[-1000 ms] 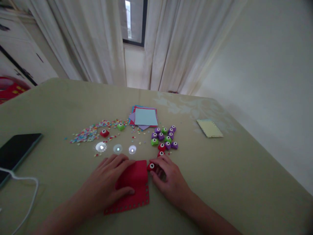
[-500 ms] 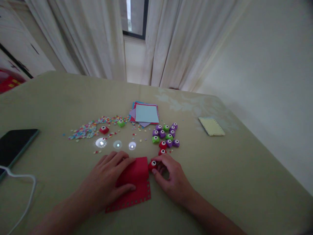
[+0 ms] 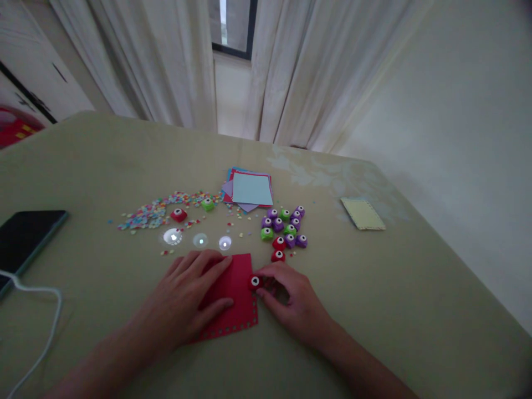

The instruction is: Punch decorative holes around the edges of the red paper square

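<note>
My left hand (image 3: 193,296) lies on a sheet of red paper (image 3: 233,313), fingers spread and pressing it to the table. Small holes run along the paper's lower edge and lower right side. At the sheet's right edge, my right hand (image 3: 291,299) pinches a small red craft punch (image 3: 255,282) with an eye on top. The punch sits around or against the paper's edge; its slot is hidden. Just beyond are two more red punches (image 3: 279,255) and a cluster of purple and green ones (image 3: 277,224).
Confetti (image 3: 149,215) is scattered at left, with another red punch (image 3: 178,215) and a green one (image 3: 207,204). Three clear discs (image 3: 200,240) lie before it. Stacked coloured paper (image 3: 252,189), a yellow sheet (image 3: 363,214), a phone (image 3: 29,235) and a white cable (image 3: 58,310) surround these.
My right hand has shifted the red punch slightly left, onto the paper's edge. The sheet, bulged up before, lies flatter. My left hand keeps its place on it.
</note>
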Demonstrator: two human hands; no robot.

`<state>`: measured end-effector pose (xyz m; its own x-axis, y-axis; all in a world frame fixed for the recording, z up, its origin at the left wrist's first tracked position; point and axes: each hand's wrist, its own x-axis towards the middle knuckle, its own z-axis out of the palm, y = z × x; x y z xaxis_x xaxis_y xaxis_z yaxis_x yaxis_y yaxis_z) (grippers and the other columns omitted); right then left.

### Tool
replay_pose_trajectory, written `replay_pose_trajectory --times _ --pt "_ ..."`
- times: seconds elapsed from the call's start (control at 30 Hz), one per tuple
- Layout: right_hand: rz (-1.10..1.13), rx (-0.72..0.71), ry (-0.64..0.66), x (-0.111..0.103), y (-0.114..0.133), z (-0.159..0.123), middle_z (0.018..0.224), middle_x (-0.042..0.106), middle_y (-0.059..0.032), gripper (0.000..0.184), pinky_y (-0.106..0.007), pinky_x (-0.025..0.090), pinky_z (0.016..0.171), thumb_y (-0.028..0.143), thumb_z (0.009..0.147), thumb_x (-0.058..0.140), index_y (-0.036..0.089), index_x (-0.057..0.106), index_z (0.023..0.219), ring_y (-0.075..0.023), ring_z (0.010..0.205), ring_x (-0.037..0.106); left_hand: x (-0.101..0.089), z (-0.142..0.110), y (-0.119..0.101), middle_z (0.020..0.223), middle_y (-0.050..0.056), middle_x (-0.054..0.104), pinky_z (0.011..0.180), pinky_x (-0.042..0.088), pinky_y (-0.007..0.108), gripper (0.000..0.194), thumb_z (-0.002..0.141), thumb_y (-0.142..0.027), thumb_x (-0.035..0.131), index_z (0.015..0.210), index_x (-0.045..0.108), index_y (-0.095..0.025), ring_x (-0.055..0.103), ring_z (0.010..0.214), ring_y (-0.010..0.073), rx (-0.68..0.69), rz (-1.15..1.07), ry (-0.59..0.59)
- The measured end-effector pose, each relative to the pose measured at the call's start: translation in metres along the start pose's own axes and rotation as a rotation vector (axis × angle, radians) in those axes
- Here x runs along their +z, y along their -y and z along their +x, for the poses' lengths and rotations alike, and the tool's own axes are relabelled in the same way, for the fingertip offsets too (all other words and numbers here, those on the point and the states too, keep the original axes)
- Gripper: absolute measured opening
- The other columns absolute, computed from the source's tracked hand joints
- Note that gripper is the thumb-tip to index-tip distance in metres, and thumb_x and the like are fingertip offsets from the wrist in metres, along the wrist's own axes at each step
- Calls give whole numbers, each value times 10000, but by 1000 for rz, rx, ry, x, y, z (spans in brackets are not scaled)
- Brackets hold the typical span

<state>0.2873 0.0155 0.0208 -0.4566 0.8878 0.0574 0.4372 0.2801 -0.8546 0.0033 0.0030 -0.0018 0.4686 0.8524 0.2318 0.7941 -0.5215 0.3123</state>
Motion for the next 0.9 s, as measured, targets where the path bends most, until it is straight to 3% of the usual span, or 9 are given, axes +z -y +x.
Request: replay_pose_trajectory --times 0.3,0.7,0.9 --pt "-11 -59 24 -5 -2 2 1213 806 -70 242 -375 576 1036 236 1034 740 250 778 1273 -228 1125 743 1 1 -2 1477 115 634 1110 449 499 574 1069 -560 614 1559 583 -262 578 1304 338 1 21 -9" --pt "-9 -69 22 -5 0 3 1226 813 -83 247 -414 586 1049 265 1058 713 264 784 1294 -248 1139 747 2 0 -3 1479 110 636 1112 436 508 568 1072 -561 601 1561 585 -273 581 1311 345 1 3 -29" --pt "-9 -78 28 -5 0 3 1223 809 -74 245 -382 581 1039 230 1048 720 253 783 1284 -230 1127 749 1 2 -4 1471 117 637 1117 426 496 550 1087 -542 582 1556 582 -255 578 1305 335 11 13 -24"
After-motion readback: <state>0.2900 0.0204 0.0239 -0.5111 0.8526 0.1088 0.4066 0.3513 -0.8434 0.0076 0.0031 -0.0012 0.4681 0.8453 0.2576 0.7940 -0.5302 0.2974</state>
